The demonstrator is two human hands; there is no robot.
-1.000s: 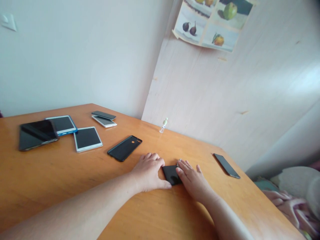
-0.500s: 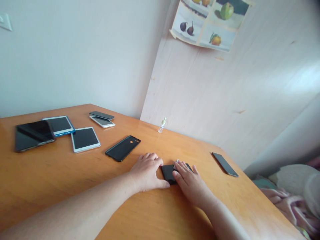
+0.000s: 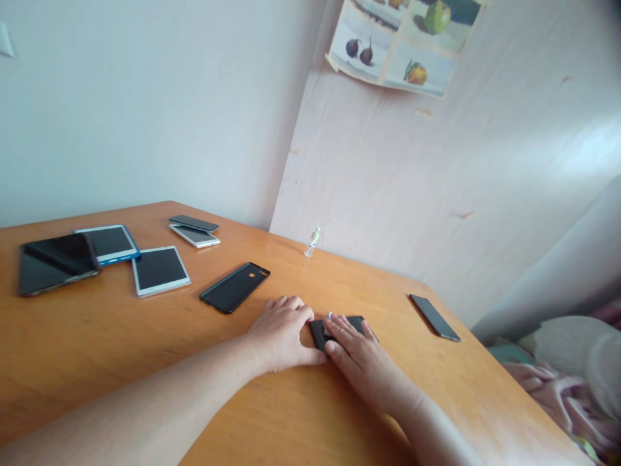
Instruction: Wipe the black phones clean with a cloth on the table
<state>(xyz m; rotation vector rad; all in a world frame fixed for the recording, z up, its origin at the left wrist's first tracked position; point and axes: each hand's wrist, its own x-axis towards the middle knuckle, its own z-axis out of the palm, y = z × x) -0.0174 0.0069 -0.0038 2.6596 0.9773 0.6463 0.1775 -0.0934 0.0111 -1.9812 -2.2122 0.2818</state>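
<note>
On the wooden table [image 3: 291, 414] lies a black phone [image 3: 358, 322], partly covered by both hands. My left hand [image 3: 281, 335] grips its left end, with the thumb at the near edge and the fingers at the far edge. Flat across the phone's face, my right hand [image 3: 356, 356] presses a small pale grey wipe [image 3: 330, 327] under its fingers. Only a bit of the wipe shows at the fingertips. Beyond my left hand rests an empty black phone case [image 3: 233, 290], its inner side up.
At the left lie a dark tablet [image 3: 53, 265], a blue-edged tablet [image 3: 111, 243] and a white tablet [image 3: 161, 272]. Two phones [image 3: 194, 234] overlap behind them. A small spray bottle [image 3: 312, 243] stands at the back, and another phone [image 3: 434, 316] lies near the right edge.
My right hand has slid left across the phone with the wipe, baring more of the phone's right end. My left hand keeps its grip. The whole view has shifted slightly.
</note>
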